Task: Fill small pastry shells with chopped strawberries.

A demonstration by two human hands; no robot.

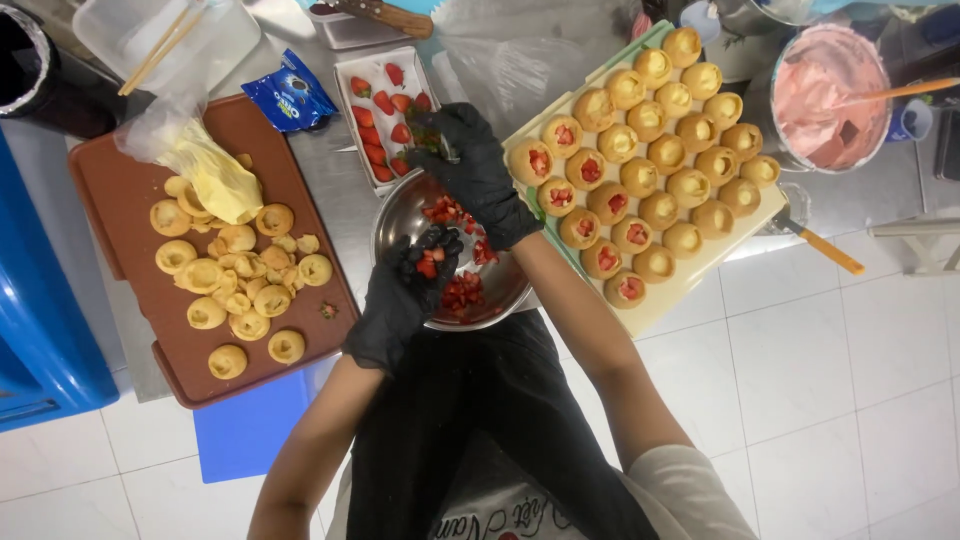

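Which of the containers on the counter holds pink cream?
The round metal bowl at far right, with a wooden stick in it; the steel bowl under the gloved hands holds chopped strawberries.

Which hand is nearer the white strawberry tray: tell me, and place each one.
Right. The right hand is at the white strawberry tray's near right corner, overlapping its edge. The left hand is farther back, over the metal bowl, cupping strawberry pieces.

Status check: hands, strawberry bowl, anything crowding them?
Left hand cupping chopped strawberry pieces over the steel bowl. Right hand above the bowl's far rim, grip unclear. Tray of pastry shells right alongside.
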